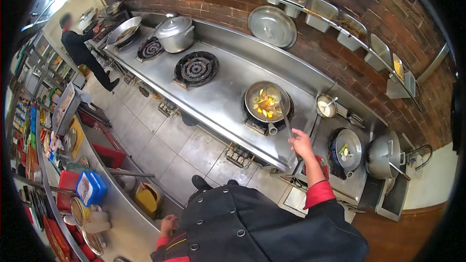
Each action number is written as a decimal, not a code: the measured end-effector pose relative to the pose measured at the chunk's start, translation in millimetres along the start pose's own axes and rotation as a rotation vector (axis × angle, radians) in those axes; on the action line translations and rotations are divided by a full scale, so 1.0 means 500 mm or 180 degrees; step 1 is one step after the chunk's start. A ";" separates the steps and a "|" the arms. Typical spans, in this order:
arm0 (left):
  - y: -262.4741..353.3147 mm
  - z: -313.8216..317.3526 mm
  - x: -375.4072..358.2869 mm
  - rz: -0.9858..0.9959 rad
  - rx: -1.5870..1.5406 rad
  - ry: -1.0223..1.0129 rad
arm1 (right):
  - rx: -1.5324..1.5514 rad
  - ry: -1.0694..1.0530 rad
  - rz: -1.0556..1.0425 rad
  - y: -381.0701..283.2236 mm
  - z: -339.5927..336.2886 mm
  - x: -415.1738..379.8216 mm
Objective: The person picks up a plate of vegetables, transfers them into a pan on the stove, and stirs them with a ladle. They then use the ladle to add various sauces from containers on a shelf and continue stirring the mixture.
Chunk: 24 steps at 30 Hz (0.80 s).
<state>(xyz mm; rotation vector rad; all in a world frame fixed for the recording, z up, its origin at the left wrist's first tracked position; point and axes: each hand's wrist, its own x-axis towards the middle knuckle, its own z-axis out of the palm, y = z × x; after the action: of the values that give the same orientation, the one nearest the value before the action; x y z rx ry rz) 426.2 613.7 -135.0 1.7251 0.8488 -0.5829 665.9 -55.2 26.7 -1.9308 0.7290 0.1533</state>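
My right hand (302, 144) is closed around the handle of a long metal ladle (285, 119). The ladle's head rests in a wok (248, 102) on a burner of the steel range, among chopped yellow and green vegetables (264, 109) in some liquid. The wok's short handle (273, 129) points toward me, with no hand on it. My left hand (168, 224) hangs low beside my dark jacket, fingers curled, nothing visible in it. It is nearest the steel counter on the left.
A second wok (348, 149) holding vegetables sits right of my right arm, beside a large pot (383, 155). A bowl (326, 106) of white contents stands behind. Further left are a bare burner (196, 68) and a lidded pot (175, 35). Another person (80, 48) stands at the far end.
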 end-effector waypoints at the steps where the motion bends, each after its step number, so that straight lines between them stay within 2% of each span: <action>1: -0.002 0.002 -0.005 -0.0013 0.0017 0.0000 | 0.0105 0.0152 -0.0223 0.013 0.001 0.004; 2: -0.003 0.004 -0.009 0.0031 -0.0075 -0.0052 | 0.0207 0.0312 -0.0440 0.032 -0.001 0.012; 3: -0.002 0.008 -0.012 0.0080 -0.0173 -0.0105 | -0.0494 0.0757 -0.1095 0.089 0.011 0.049; 6: 0.024 0.007 -0.020 -0.0216 -0.0203 -0.0068 | -0.0756 0.0745 -0.1123 0.156 0.034 0.073; 7: 0.027 0.007 -0.018 -0.0208 -0.0205 -0.0064 | 0.0126 0.0290 -0.0389 0.083 0.038 0.008; 8: 0.030 0.008 -0.015 -0.0155 -0.0160 -0.0048 | 0.0126 0.0292 -0.0390 0.072 0.037 0.004; 10: 0.029 0.012 -0.009 -0.0113 -0.0125 -0.0031 | 0.1849 -0.0375 0.0423 0.064 0.034 0.004; 12: 0.027 0.010 0.000 0.0123 0.0022 -0.0052 | 0.1939 -0.0459 0.0373 0.058 0.025 0.000; 14: 0.052 0.005 -0.003 -0.0118 0.0087 -0.0132 | 0.0741 -0.0230 -0.0292 0.035 0.017 -0.026; 16: 0.020 0.005 0.036 0.0175 -0.0010 -0.0040 | 0.0064 0.0068 -0.0502 0.032 -0.013 -0.032; 17: -0.006 -0.002 0.060 0.0313 0.0266 -0.0117 | -0.0040 0.0233 -0.0530 0.036 -0.030 -0.022; 18: -0.045 -0.018 0.087 0.0410 0.0513 -0.0108 | -0.0394 0.0683 -0.1372 0.064 -0.031 0.015; 19: -0.067 -0.025 0.106 0.0190 0.0472 -0.0184 | -0.0599 0.0897 -0.1888 0.153 -0.037 0.106; 20: -0.070 -0.034 0.109 0.1009 0.1550 -0.0276 | 0.0413 0.0043 -0.0217 0.086 -0.059 0.084; 21: 0.005 -0.014 0.037 0.0414 0.0900 -0.0110 | 0.0226 0.0115 -0.0138 0.076 -0.065 0.099; 22: 0.010 -0.015 0.030 0.0457 0.1030 0.0092 | 0.0090 0.0208 -0.0376 0.155 -0.068 0.183; 23: 0.013 -0.021 0.015 0.0578 0.1082 0.0156 | -0.0498 0.0537 -0.0686 0.233 -0.078 0.269; 24: 0.021 -0.023 -0.003 0.0439 0.0930 0.0393 | -0.0397 0.0626 -0.0371 0.208 -0.072 0.265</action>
<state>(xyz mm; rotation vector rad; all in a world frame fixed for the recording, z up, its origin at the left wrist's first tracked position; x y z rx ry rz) 433.2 622.5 -124.3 2.0857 0.7498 -0.5310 708.3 -172.5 -92.2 -2.1226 0.7478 -0.0659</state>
